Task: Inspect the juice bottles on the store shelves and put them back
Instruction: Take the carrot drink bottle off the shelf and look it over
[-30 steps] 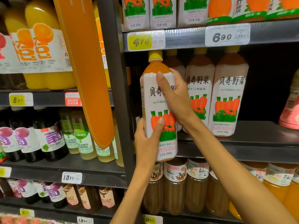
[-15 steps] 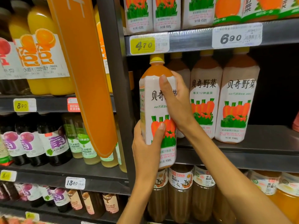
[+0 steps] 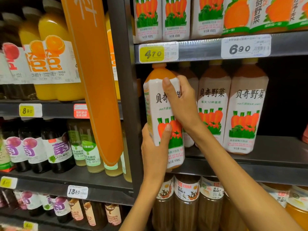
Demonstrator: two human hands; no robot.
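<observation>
Holding a carrot-vegetable juice bottle point(image 3: 164, 117) in both hands at the front left edge of the middle shelf point(image 3: 260, 157), just beside the dark shelf upright point(image 3: 123, 97). Right hand point(image 3: 180, 104) wraps the upper label from the right side, index finger laid across the front; left hand point(image 3: 154, 147) clasps the lower body, thumb on the carrot print. Bottle base hangs over the shelf lip, below the board level, so it looks not yet seated. Cap sits right under the yellow 4.70 price tag point(image 3: 152, 53) on the shelf above.

Judgement: this is the put-back step. To do it well, lift the base clear of the front lip, keep the bottle upright, slide it back into the left-end slot, label facing out. Watch the cap against the upper shelf edge; little headroom there. Neighbour bottles of the same brand point(image 3: 212, 110) stand just right; the right wrist is close to them and could knock one. Let go with the left hand only once the base is flat.
</observation>
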